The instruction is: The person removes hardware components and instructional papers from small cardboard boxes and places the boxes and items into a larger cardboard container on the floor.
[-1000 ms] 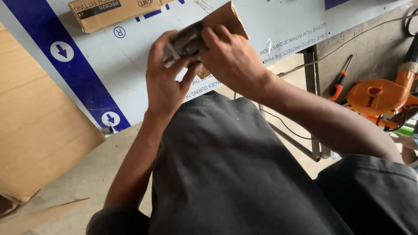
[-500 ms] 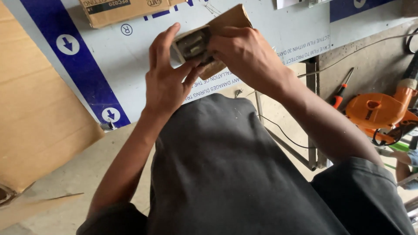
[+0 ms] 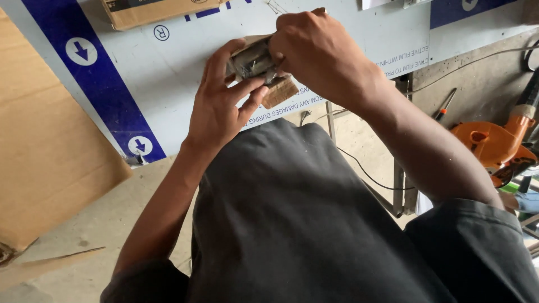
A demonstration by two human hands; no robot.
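Brown cardboard makes up the small box (image 3: 279,90) that both hands hold up in front of the person's chest. The left hand (image 3: 222,104) is under it, with the fingers (image 3: 218,59) curled up along the left side and the thumb pressed on the front. The right hand (image 3: 314,47) comes down over the top and its fingers are closed on the shiny grey metal part (image 3: 254,60) that sticks out of the box. What the metal part is cannot be told, because the hands hide most of it.

Behind the hands lies a big white sheet (image 3: 185,67) with a blue stripe (image 3: 95,78) and white circles with arrows. A larger cardboard box (image 3: 151,10) rests on the sheet near the top edge. A wide flat piece of cardboard (image 3: 50,157) lies on the left. On the right, well apart from the hands, is an orange power tool (image 3: 488,143), and a screwdriver (image 3: 445,108) lies near it. A thin black wire (image 3: 365,174) runs across the floor below the right arm. The person wears a dark grey shirt (image 3: 292,224).
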